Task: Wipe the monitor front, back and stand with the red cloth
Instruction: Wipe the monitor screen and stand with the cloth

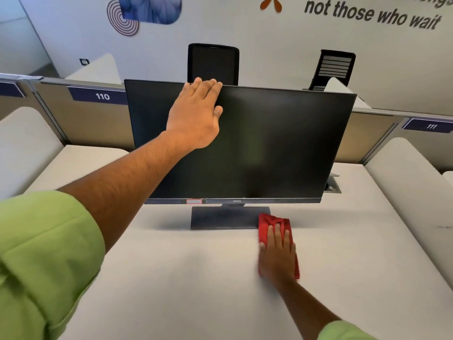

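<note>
The person's left arm reaches forward and up across the frame, its green sleeve (44,253) rolled above the elbow. The left hand (196,114) lies against the upper part of the monitor (269,143), the palm over the dark screen, the fingers (206,85) hooked over the top edge and the thumb spread to the right on the glass. The hand grips the top rim in this way.

The right arm comes in from the lower right corner, forearm bare. The right hand (277,251) lies flat, palm down, with straight fingers close together, pressing the red cloth (266,223) onto the white desk (171,278). The cloth is bunched under the fingers; its far end touches the right front corner of the monitor stand (220,217), and a strip of it shows along the right side of the hand.

The monitor stands upright in the middle of the desk, screen off, facing the person. Behind it runs a low partition (85,119) with number labels, and the backs of two black chairs (213,62) rise above it.
</note>
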The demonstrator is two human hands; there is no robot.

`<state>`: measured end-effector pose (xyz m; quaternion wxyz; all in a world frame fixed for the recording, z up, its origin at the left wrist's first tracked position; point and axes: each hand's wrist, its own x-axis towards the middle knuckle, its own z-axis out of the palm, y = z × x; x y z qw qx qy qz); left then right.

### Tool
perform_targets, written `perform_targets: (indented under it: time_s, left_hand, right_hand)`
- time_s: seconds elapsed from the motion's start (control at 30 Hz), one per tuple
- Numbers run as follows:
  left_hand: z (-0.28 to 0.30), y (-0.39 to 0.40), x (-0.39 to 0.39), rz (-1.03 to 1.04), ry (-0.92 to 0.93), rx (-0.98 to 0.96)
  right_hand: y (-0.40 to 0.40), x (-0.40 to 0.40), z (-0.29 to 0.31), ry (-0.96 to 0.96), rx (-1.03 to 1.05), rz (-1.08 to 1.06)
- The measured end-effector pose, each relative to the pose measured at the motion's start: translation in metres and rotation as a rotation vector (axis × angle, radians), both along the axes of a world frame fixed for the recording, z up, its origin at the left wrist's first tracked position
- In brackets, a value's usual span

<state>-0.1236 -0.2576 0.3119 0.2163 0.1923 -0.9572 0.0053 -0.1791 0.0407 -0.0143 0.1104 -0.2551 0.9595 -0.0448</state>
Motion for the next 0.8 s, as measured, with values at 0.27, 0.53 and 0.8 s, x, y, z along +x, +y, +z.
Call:
perform_targets:
  time_s: [0.27, 0.53, 0.8]
  left_hand:
    - [-0.003, -0.002, -0.001, 0.0, 0.015, -0.011]
    - [-0.002, -0.011, 0.003, -0.024, -0.002, -0.041]
    - [-0.004, -0.011, -0.003, -0.022, 0.0, -0.062]
  right_hand:
    - [-0.095, 0.099, 0.002, -0.042, -0.08, 0.507]
    - [-0.061, 0.052, -0.013, -0.004, -0.148, 0.343]
    - [-0.056, -0.024, 0.001, -0.028, -0.031, -0.115]
